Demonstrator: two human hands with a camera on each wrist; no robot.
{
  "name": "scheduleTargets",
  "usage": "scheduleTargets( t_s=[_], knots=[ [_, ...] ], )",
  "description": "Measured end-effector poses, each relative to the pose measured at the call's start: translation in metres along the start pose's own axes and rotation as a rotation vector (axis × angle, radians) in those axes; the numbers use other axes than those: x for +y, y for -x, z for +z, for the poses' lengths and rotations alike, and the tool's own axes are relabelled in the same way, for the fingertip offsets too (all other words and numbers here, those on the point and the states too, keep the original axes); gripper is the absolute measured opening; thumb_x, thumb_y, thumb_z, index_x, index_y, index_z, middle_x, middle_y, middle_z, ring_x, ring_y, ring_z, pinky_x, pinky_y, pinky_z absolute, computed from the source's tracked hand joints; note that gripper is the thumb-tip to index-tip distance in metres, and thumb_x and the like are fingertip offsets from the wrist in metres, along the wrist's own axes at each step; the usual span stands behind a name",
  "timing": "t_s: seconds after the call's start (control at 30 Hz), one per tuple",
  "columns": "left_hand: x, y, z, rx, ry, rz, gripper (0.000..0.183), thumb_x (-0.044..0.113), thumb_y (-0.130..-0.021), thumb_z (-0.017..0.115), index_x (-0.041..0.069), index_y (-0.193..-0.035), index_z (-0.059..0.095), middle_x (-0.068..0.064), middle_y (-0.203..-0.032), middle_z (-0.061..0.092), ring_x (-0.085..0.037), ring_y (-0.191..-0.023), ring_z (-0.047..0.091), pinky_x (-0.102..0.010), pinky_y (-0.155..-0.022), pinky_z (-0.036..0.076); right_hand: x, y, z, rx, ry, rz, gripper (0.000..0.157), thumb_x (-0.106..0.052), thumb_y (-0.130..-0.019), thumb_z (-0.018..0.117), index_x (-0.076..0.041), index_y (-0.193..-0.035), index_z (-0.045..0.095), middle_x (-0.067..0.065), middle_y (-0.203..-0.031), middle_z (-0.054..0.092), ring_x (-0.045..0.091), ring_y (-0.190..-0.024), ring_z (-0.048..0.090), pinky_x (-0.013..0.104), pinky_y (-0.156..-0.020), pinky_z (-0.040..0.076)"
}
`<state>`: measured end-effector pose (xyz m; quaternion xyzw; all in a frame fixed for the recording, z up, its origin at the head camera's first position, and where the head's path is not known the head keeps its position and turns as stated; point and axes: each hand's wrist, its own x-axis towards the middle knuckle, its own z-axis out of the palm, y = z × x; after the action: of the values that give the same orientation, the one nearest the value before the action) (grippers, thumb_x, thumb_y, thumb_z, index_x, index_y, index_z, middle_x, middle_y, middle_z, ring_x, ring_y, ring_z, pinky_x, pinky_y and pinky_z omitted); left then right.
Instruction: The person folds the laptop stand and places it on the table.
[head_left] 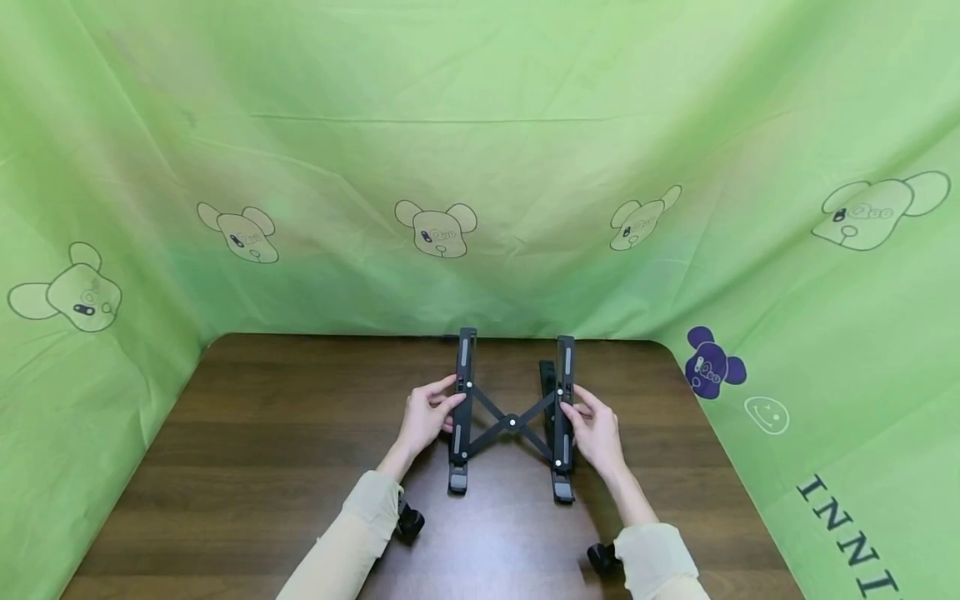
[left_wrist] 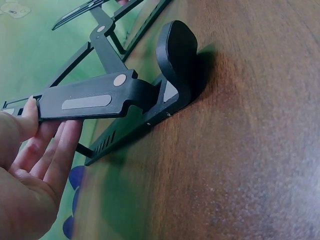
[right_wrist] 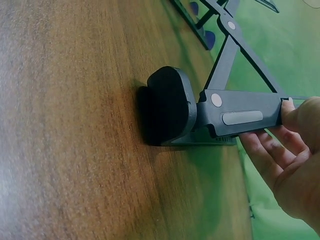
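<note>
The left hand point(head_left: 426, 418) pinches the nine o'clock rail point(head_left: 465, 358) of the black folding stand point(head_left: 512, 422) near the desk's point(head_left: 285, 433) twelve o'clock edge; the right hand point(head_left: 597, 429) pinches the three o'clock rail point(head_left: 567, 362). The step looks like adjusting its spread, probably calling next for even two-handed movement.

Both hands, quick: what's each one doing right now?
Left hand: holding the left bar of the black folding stand.
Right hand: holding that stand's right bar.
</note>
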<state>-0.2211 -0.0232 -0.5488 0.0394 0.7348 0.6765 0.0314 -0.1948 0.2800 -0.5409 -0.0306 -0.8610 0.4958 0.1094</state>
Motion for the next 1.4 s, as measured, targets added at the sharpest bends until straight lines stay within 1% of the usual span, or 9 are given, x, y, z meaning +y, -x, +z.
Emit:
scheduleTargets(
  t_s=[0.2, 0.37, 0.53, 0.8, 1.0, 1.1, 1.23, 1.3, 1.4],
  knots=[
    [0.002, -0.001, 0.0, 0.0, -0.001, -0.018, 0.047, 0.007, -0.105, 0.074, 0.001, -0.151, 0.065, -0.03, -0.099, 0.081, -0.004, -0.055, 0.069, -0.028, -0.056, 0.065, -0.001, -0.001, 0.0, -0.01, -0.004, 0.004, 0.045, -0.001, -0.106, 0.069, 0.009, -0.149, 0.06, 0.038, -0.106, 0.077, 0.01, -0.059, 0.069, 0.023, -0.046, 0.054],
    [0.004, -0.001, 0.0, -0.005, -0.02, -0.024, 0.048, 0.006, -0.105, 0.074, 0.0, -0.151, 0.064, -0.029, -0.096, 0.082, -0.004, -0.055, 0.068, -0.028, -0.056, 0.065, -0.001, -0.001, 0.0, -0.025, 0.002, 0.026, 0.045, -0.002, -0.107, 0.068, 0.007, -0.151, 0.06, 0.038, -0.11, 0.077, 0.006, -0.061, 0.068, 0.024, -0.049, 0.055],
    [0.005, 0.0, -0.001, -0.012, -0.023, -0.026, 0.048, 0.005, -0.105, 0.073, 0.0, -0.152, 0.063, -0.03, -0.096, 0.081, -0.005, -0.055, 0.069, -0.029, -0.057, 0.065, -0.001, -0.002, 0.002, -0.031, 0.001, 0.026, 0.045, -0.002, -0.107, 0.068, 0.006, -0.151, 0.06, 0.038, -0.11, 0.077, 0.002, -0.064, 0.068, 0.026, -0.049, 0.057],
    [0.003, 0.0, -0.001, -0.012, -0.027, -0.02, 0.048, 0.005, -0.105, 0.072, -0.001, -0.152, 0.063, -0.029, -0.094, 0.081, -0.005, -0.055, 0.07, -0.031, -0.057, 0.066, -0.004, 0.0, 0.004, -0.028, -0.018, 0.01, 0.045, -0.001, -0.107, 0.068, 0.008, -0.15, 0.06, 0.038, -0.107, 0.077, 0.004, -0.067, 0.071, 0.031, -0.048, 0.059],
    [0.004, -0.001, -0.001, -0.014, -0.034, -0.029, 0.049, 0.007, -0.106, 0.073, 0.001, -0.153, 0.063, -0.029, -0.096, 0.082, -0.005, -0.055, 0.068, -0.029, -0.057, 0.065, -0.005, 0.0, 0.005, -0.041, -0.022, 0.021, 0.046, -0.003, -0.108, 0.068, 0.007, -0.151, 0.06, 0.038, -0.11, 0.077, 0.007, -0.069, 0.073, 0.029, -0.049, 0.058],
    [0.003, 0.0, -0.001, -0.024, -0.035, -0.005, 0.048, 0.008, -0.106, 0.072, -0.001, -0.153, 0.062, -0.029, -0.095, 0.082, -0.005, -0.057, 0.069, -0.03, -0.057, 0.066, -0.004, 0.0, 0.006, -0.04, -0.021, 0.02, 0.046, -0.003, -0.107, 0.068, 0.007, -0.151, 0.06, 0.038, -0.11, 0.077, 0.007, -0.069, 0.073, 0.03, -0.049, 0.059],
    [0.002, 0.001, -0.003, -0.036, -0.031, 0.042, 0.049, 0.011, -0.107, 0.072, -0.003, -0.152, 0.062, -0.024, -0.09, 0.083, -0.005, -0.057, 0.071, -0.03, -0.057, 0.066, -0.004, -0.001, 0.008, -0.04, -0.028, 0.014, 0.046, -0.002, -0.107, 0.069, 0.007, -0.151, 0.06, 0.038, -0.11, 0.077, 0.007, -0.07, 0.074, 0.033, -0.05, 0.061],
    [0.002, 0.001, -0.003, -0.039, -0.027, 0.052, 0.049, 0.011, -0.107, 0.072, -0.003, -0.152, 0.062, -0.022, -0.09, 0.083, -0.005, -0.058, 0.071, -0.03, -0.056, 0.066, -0.004, -0.001, 0.009, -0.041, -0.034, 0.01, 0.046, -0.001, -0.107, 0.069, 0.008, -0.151, 0.06, 0.038, -0.109, 0.077, 0.008, -0.071, 0.074, 0.034, -0.05, 0.061],
    [0.001, 0.0, -0.003, -0.035, -0.029, 0.025, 0.049, 0.01, -0.107, 0.072, -0.002, -0.153, 0.061, -0.024, -0.092, 0.083, -0.006, -0.058, 0.071, -0.03, -0.057, 0.066, -0.005, 0.0, 0.011, -0.042, -0.037, 0.013, 0.046, -0.001, -0.106, 0.069, 0.008, -0.151, 0.06, 0.038, -0.109, 0.077, 0.008, -0.071, 0.075, 0.033, -0.05, 0.061]
  ],
)
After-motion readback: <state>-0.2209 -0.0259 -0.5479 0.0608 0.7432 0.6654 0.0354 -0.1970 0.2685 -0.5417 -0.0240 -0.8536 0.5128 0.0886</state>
